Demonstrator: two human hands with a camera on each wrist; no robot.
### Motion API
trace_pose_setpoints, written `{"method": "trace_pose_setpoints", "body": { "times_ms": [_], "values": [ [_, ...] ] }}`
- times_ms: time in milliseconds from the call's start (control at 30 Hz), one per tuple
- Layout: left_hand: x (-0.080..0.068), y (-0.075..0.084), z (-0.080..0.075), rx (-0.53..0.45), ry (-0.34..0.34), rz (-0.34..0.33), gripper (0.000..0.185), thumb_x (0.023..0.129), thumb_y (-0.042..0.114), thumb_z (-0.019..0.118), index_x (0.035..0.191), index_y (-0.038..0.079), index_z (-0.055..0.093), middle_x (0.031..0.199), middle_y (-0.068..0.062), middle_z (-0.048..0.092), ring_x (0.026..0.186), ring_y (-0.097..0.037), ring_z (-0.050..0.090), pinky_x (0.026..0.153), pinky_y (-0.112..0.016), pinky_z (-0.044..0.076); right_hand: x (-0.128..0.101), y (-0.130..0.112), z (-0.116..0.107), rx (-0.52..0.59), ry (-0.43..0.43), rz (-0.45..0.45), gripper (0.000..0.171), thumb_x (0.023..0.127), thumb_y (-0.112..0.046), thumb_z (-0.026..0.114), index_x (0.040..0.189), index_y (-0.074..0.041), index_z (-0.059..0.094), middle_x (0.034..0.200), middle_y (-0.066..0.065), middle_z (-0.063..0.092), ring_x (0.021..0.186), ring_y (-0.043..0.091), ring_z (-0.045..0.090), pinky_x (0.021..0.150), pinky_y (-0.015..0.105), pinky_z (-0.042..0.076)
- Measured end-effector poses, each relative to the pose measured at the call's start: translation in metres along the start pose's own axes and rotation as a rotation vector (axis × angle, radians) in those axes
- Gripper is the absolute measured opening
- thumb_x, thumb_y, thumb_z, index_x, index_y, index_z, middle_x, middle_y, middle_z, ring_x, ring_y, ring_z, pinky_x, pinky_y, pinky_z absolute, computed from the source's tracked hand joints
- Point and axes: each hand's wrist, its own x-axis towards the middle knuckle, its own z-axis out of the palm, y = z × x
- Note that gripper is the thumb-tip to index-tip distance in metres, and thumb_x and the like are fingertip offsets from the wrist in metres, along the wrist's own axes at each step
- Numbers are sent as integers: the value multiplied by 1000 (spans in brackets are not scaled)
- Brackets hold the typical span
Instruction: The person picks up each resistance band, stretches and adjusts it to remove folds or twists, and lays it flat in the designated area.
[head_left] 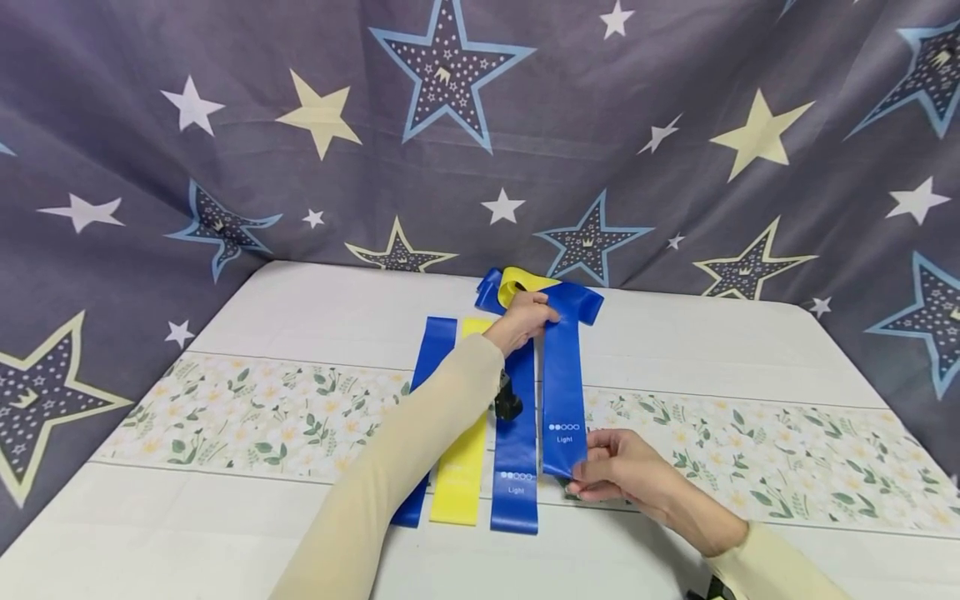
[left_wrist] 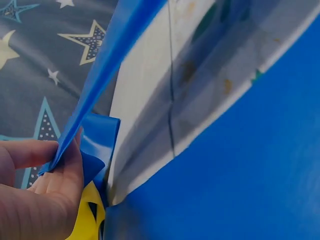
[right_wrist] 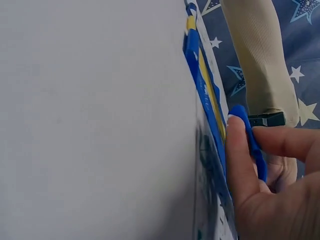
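Right hand (head_left: pixel 626 471) pinches near end of blue band (head_left: pixel 562 392); left hand (head_left: pixel 522 321) grips its far end, atop blue-yellow band pile (head_left: pixel 510 283) near table's (head_left: pixel 315 308) far edge. Band spans between hands, mid-table. Three flat bands (head_left: pixel 480 433) just left, parallel.

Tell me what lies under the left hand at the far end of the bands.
Under the left hand sits a bunch of blue and yellow bands; how many, and what lies beneath, is hidden.
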Motion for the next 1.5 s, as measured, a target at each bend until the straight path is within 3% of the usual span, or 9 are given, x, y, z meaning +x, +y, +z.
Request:
{"method": "trace_pose_setpoints", "body": {
  "times_ms": [200,333,500,600,833,1033,1167,1333,1500],
  "values": [
    [3,-8,3,105,17,-29,64,84,-5,62,143,6,41,150,-10,40,131,-27,47,102,-38,45,-2,7,1,-36,-25,42,34,81,11,61,108,9,41,73,4,64,70,17,70,67,27,58],
    [0,-11,5,82,-6,-54,67,83,-9,60,145,3,38,151,-11,36,134,-29,42,105,-40,42,-3,10,0,-77,-73,56,24,81,9,64,99,5,49,72,4,67,68,15,70,65,26,58],
    [-5,-11,5,43,-12,-71,43,86,-1,62,126,0,48,136,-16,49,120,-27,53,98,-41,48,-2,11,-1,-96,-79,117,14,91,-14,63,88,-3,55,72,4,71,63,11,69,59,23,56],
    [-5,-12,6,34,18,-68,23,89,6,63,107,1,50,110,-14,58,98,-23,59,88,-36,52,0,11,0,-113,-45,136,20,94,-21,60,86,-3,58,70,4,71,59,10,68,57,23,56],
    [-4,-13,10,48,98,-48,53,89,8,65,139,2,45,139,-11,51,116,-20,57,95,-34,51,-3,15,1,-151,-46,84,15,87,-6,63,74,-6,55,71,8,71,59,11,68,56,22,56],
    [-4,-13,12,75,117,-5,15,84,2,69,96,3,61,103,-5,58,77,-14,50,72,-25,43,-9,16,0,-192,-83,75,19,84,-6,66,70,-9,53,73,6,72,61,12,69,53,22,55],
    [-5,-10,11,81,115,12,29,81,-1,70,70,11,47,86,0,51,71,-13,48,70,-27,41,-12,14,1,-199,-95,82,23,84,-7,66,68,-12,51,73,4,70,62,12,69,52,23,54],
    [-5,-8,10,49,118,37,45,80,-5,70,66,15,31,72,1,34,63,-14,36,64,-29,34,-12,17,4,-186,-92,44,7,80,2,66,82,0,59,67,1,68,64,13,68,56,25,56],
    [-4,-8,9,70,127,24,45,78,-7,69,66,14,31,71,0,31,62,-15,33,64,-30,31,-12,18,5,-177,-87,39,20,76,8,67,95,6,59,67,-1,66,65,14,69,56,24,56]
  ]
}}
